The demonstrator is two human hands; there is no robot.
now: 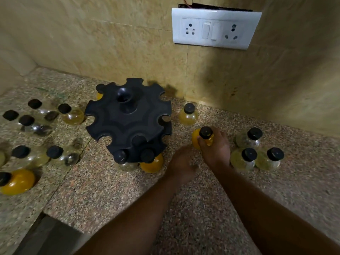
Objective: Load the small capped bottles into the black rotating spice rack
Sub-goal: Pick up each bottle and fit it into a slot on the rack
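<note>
The black rotating spice rack (128,118) stands on the granite counter (114,196) near the back wall. Two capped bottles sit in its front slots, a clear one (122,159) and a yellow one (151,161); another cap (100,88) shows at its far left slot. My right hand (214,148) is closed around a yellow bottle with a black cap (205,135), just right of the rack. My left hand (181,164) hovers blurred beside it, its fingers loosely curled and nothing visible in it.
Several capped bottles stand left of the rack (36,126) and three stand at the right (257,151). One bottle (188,116) sits behind my right hand. A white socket plate (214,27) hangs on the tiled wall. The counter's edge drops off at the lower left (46,234).
</note>
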